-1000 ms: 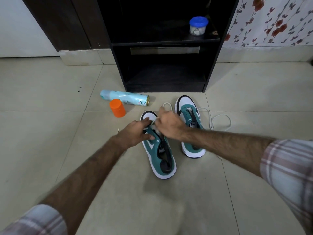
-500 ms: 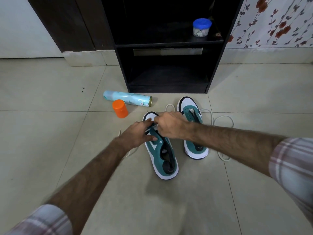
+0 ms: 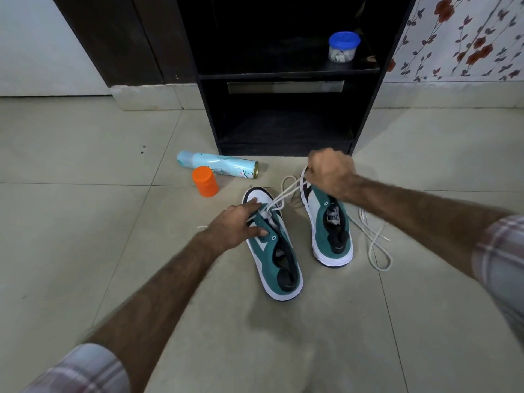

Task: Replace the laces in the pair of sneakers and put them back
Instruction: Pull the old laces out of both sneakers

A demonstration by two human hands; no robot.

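White lace [image 3: 286, 191] runs taut from the toe eyelets of the left sneaker [image 3: 273, 248] on the floor [image 3: 85, 194], up to the right hand [image 3: 330, 173], which grips it in a fist. Left hand [image 3: 236, 226] presses the left sneaker's toe end, fingers fairly straight. Lace looks soft and light; best pinched near its tip. Right sneaker [image 3: 329, 234] stands just beside, a loose lace [image 3: 374, 245] past it. Spray can [image 3: 218, 164], orange cap [image 3: 205, 181] and dark shelf [image 3: 283, 75] lie beyond the sneakers. Tiled floor, floral wall.

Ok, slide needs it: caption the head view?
Left hand steadies sneaker; right hand pulls white lace taut.
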